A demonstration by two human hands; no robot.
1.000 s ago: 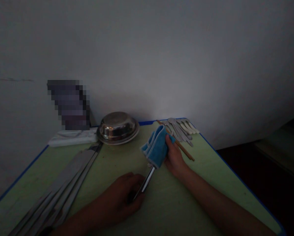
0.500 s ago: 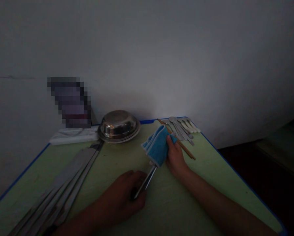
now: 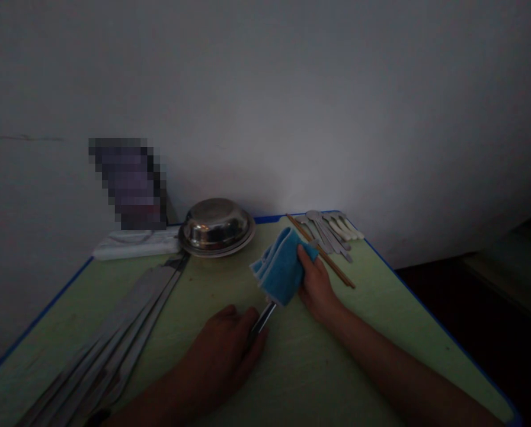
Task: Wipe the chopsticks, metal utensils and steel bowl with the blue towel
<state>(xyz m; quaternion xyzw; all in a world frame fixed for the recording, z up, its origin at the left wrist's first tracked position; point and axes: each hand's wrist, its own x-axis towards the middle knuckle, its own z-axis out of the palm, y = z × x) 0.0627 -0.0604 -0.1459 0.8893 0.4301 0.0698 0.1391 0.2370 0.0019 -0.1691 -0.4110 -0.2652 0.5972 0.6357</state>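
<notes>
In the middle of the head view, my left hand [image 3: 223, 350] is closed on the lower end of a shiny metal utensil [image 3: 264, 318]. The utensil's upper end is hidden inside a folded blue cloth [image 3: 284, 270], so its kind does not show. My right hand [image 3: 319, 289] grips the cloth around that end, thumb on top. Just beyond the right hand, brown chopsticks [image 3: 342, 277] lie on the table. Past them is a row of metal spoons [image 3: 322, 230], with several white-handled utensils [image 3: 357, 233] at its right.
A shiny metal bowl [image 3: 216, 220] sits upside down at the back of the green, blue-edged table [image 3: 203, 290]. Long flat grey strips [image 3: 132, 308] stretch down the left side. Behind them lie a white packet [image 3: 134, 243] and a blurred-out upright panel [image 3: 130, 184] against the wall.
My left hand has shifted slightly up along the utensil, and less of its metal shows. The cloth and right hand have moved a little to the left.
</notes>
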